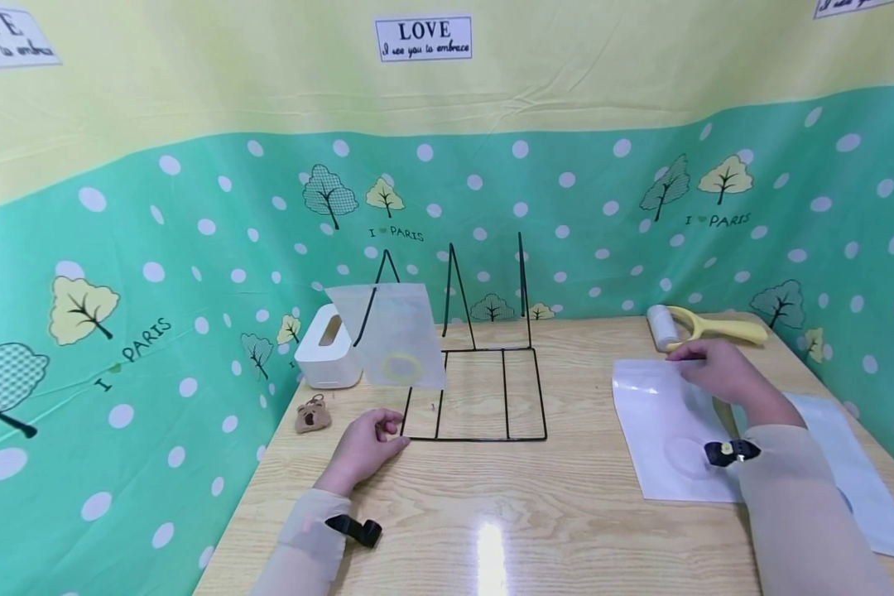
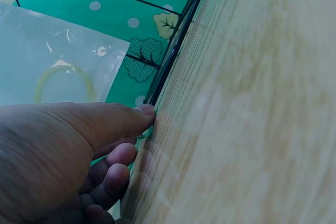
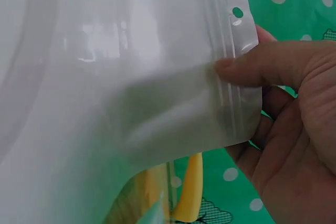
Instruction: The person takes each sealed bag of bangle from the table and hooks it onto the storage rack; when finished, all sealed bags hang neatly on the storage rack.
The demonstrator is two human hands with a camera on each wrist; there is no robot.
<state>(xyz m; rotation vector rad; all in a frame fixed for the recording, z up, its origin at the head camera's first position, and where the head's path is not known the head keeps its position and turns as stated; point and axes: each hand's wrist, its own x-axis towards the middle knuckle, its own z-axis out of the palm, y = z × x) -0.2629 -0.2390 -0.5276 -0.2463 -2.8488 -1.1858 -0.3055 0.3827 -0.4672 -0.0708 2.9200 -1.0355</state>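
Observation:
My left hand (image 1: 363, 447) grips the front left corner of a black wire rack (image 1: 473, 439), thumb and curled fingers at the wire. On the rack's left side leans a translucent zip bag (image 1: 387, 331) with a yellow ring shape on it. My right hand (image 1: 726, 377) pinches the top edge of a larger whitish zip bag (image 1: 651, 430). In the right wrist view the thumb (image 3: 241, 72) lies over this bag's zip strip, near a small punched hole. The lower part of the right hand's fingers is hidden behind the bag.
A lint roller with a yellow handle (image 1: 733, 329) lies at the back right. Another pale bag (image 1: 875, 497) lies flat under the right forearm. On the left stand a white tissue box (image 1: 328, 368) and a brown bear keychain (image 1: 313, 416). A patterned curtain (image 1: 216, 331) surrounds the table.

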